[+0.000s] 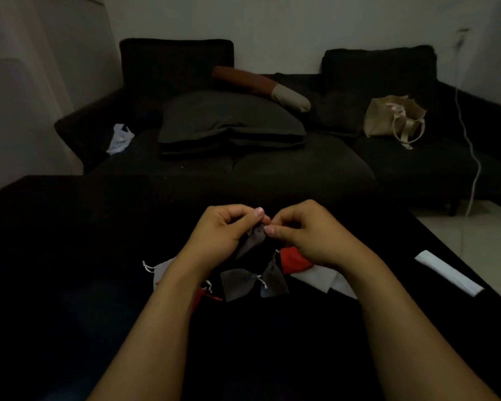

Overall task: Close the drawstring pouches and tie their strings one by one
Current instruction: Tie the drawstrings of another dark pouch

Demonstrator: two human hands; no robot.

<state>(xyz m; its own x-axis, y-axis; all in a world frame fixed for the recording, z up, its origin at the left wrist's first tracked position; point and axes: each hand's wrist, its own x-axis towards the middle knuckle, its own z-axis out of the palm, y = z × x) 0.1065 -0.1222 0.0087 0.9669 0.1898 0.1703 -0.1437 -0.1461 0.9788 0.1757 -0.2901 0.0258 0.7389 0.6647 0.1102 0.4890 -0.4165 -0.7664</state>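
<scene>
At the lower left of centre, a small white fabric drawstring pouch (pixel 160 270) lies on the black worktop (pixel 70 256), its cord ends pointing left, partly hidden by the left forearm. Just right of it, red cord ends (pixel 211 298) show below that forearm.

At frame centre, the left hand (pixel 220 230) and the right hand (pixel 310 233) meet above the worktop. Both are clenched in a fingertip pinch at the neck of a small dark grey fabric drawstring pouch (pixel 252 241), which hangs below the fingertips, clear of the worktop. The cords themselves are too small and dim to resolve.

Step in hand, as judged: tying the cords of this pouch. Recommended procedure:
- Keep the neck fully gathered before tightening the knot.
- Pull both cord ends evenly and outward, in opposite directions.
- Seat the knot against the neck, not along the loose ends.

Below the hands, two more grey fabric pouches (pixel 239 283) (pixel 274 277) lie side by side with necks gathered and white cords showing. To the right, a red fabric pouch (pixel 294 260) lies partly beneath the right hand, beside white fabric pieces (pixel 315 277). At the right edge, a flat white strip (pixel 449 272) rests on the worktop, well apart.
</scene>
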